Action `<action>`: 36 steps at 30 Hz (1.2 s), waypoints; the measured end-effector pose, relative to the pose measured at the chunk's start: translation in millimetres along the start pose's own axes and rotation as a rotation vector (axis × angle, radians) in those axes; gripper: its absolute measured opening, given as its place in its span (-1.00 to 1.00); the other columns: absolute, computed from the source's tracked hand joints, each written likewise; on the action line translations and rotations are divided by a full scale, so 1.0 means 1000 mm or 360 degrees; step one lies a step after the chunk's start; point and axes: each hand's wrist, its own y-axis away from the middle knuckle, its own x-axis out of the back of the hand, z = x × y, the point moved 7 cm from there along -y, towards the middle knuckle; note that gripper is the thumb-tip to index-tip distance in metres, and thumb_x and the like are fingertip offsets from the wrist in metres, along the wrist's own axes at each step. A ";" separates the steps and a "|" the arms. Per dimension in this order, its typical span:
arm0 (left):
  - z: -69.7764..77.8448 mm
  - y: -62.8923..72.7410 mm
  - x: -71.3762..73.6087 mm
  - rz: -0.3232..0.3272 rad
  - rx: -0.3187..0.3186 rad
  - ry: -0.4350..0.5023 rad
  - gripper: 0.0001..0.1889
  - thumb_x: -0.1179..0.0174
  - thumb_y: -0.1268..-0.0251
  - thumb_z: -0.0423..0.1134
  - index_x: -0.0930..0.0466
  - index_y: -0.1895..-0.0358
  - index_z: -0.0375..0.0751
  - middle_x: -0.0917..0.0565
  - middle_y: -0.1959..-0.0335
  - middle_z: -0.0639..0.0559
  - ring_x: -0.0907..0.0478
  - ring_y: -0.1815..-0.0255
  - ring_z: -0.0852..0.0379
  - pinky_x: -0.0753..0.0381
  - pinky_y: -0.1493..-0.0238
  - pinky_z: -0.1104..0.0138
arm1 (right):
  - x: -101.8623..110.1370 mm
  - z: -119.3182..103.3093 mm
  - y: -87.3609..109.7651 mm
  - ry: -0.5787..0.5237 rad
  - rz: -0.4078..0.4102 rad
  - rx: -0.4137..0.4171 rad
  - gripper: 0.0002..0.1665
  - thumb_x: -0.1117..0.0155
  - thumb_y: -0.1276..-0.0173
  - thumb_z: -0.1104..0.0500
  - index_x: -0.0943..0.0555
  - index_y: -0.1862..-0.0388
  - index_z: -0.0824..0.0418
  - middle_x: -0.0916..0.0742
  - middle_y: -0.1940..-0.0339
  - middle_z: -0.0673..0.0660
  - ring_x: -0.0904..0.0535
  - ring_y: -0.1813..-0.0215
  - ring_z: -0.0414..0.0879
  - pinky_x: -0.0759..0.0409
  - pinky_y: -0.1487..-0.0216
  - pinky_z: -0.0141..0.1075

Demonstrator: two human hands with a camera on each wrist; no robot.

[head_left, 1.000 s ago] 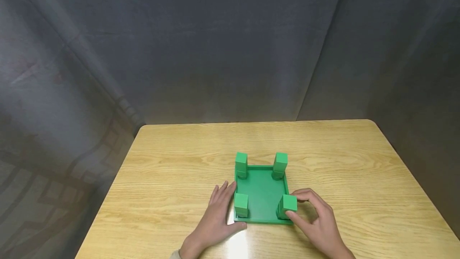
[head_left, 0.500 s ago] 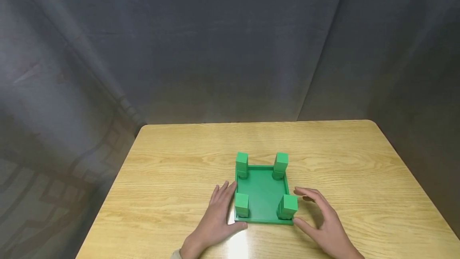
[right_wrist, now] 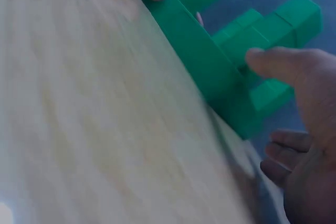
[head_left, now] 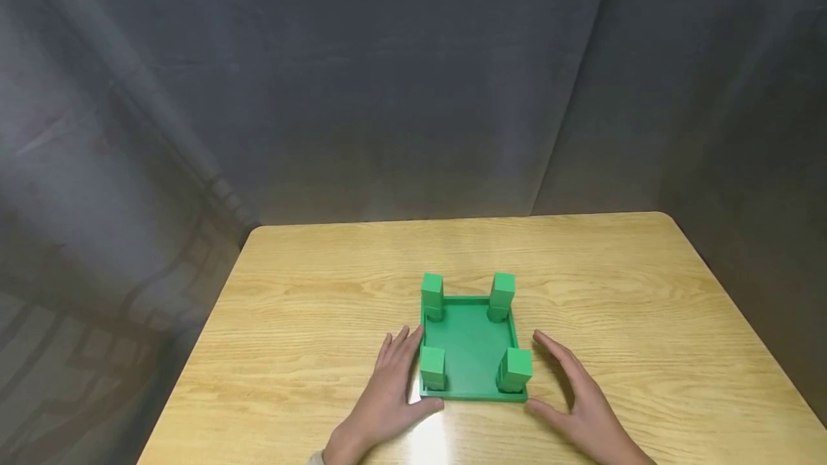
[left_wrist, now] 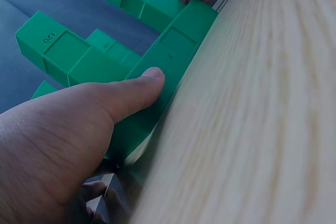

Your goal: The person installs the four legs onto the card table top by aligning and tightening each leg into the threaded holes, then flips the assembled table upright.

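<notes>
A square green tray [head_left: 474, 361] with low walls lies on the table, with a square green post standing at each corner. The near left post [head_left: 433, 367] is beside my left hand [head_left: 385, 399]. Straight fingers of that hand lie along the tray's left side, and its thumb [left_wrist: 149, 80] presses the near wall in the left wrist view. My right hand [head_left: 584, 404] is apart from the near right post [head_left: 515, 370], fingers and thumb spread around that corner, with nothing held. The far left post [head_left: 433, 296] and far right post [head_left: 501, 296] stand upright.
A wooden table [head_left: 310, 271] carries the tray close to its near side. Grey cloth [head_left: 400, 92] hangs behind and on both sides of the table. The number 120 is marked on one post [left_wrist: 50, 40] in the left wrist view.
My right hand has let go of the near right post, drawn back to the right, and spread its fingers. The left hand and the tray stay in place.
</notes>
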 end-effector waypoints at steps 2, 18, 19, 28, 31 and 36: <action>0.000 0.001 0.000 0.0002 0.0022 0.0016 0.22 -0.47 -0.29 0.34 -0.02 -0.85 -0.12 -0.22 -0.81 -0.07 0.00 -0.85 -0.18 0.41 -0.83 0.20 | -0.004 0.003 0.001 -0.0011 -0.0035 -0.0009 0.24 -0.73 -0.32 0.17 -0.20 -0.84 0.09 -0.47 -0.69 0.35 -0.13 -0.66 -0.63 -0.05 -0.51 -0.79; 0.009 0.011 -0.001 0.0126 0.0073 -0.0016 0.10 -0.50 -0.34 0.16 -0.13 -0.82 -0.10 -0.34 -0.73 -0.24 -0.13 -0.79 -0.32 -0.04 -0.77 -0.26 | -0.019 0.006 0.004 0.0339 -0.0095 -0.0047 0.34 -0.81 -0.19 -0.03 -0.23 -0.84 -0.14 -0.50 -0.70 0.00 -0.39 -0.60 -0.08 -0.62 -0.34 0.31; 0.009 0.011 -0.001 0.0129 0.0065 -0.0015 0.10 -0.51 -0.33 0.14 -0.13 -0.82 -0.10 -0.34 -0.73 -0.25 -0.14 -0.79 -0.33 -0.05 -0.76 -0.28 | -0.019 0.006 0.004 0.0347 -0.0095 -0.0041 0.34 -0.81 -0.19 -0.03 -0.24 -0.84 -0.13 -0.50 -0.70 0.01 -0.39 -0.61 -0.07 -0.62 -0.35 0.28; 0.010 0.007 0.001 0.0162 0.0029 0.0010 0.13 -0.65 -0.22 -0.06 -0.18 -0.80 -0.14 -0.43 -0.68 -0.24 -0.27 -0.74 -0.28 -0.08 -0.75 -0.30 | -0.024 0.002 -0.004 0.0331 -0.0078 -0.0073 0.32 -0.85 -0.14 0.09 -0.30 -0.81 -0.09 -0.54 -0.68 0.07 -0.47 -0.58 0.26 -0.58 -0.35 0.42; 0.011 0.006 0.001 0.0184 -0.0026 0.0023 0.13 -0.66 -0.19 -0.10 -0.20 -0.78 -0.24 -0.46 -0.67 -0.17 -0.33 -0.72 -0.20 0.02 -0.81 -0.14 | -0.024 0.002 -0.005 0.0376 -0.0049 -0.0055 0.28 -0.86 -0.10 0.15 -0.38 -0.77 -0.12 -0.55 -0.68 0.05 -0.48 -0.59 0.19 -0.56 -0.52 -0.05; 0.012 0.006 0.000 0.0215 -0.0106 0.0054 0.15 -0.68 -0.16 -0.13 -0.19 -0.77 -0.29 -0.47 -0.66 -0.14 -0.38 -0.69 -0.16 0.35 -0.83 0.27 | -0.024 0.001 -0.004 0.0356 -0.0017 -0.0044 0.13 -0.86 -0.08 0.19 -0.54 -0.65 -0.11 -0.59 -0.64 0.07 -0.52 -0.58 0.19 -0.27 -0.54 -0.60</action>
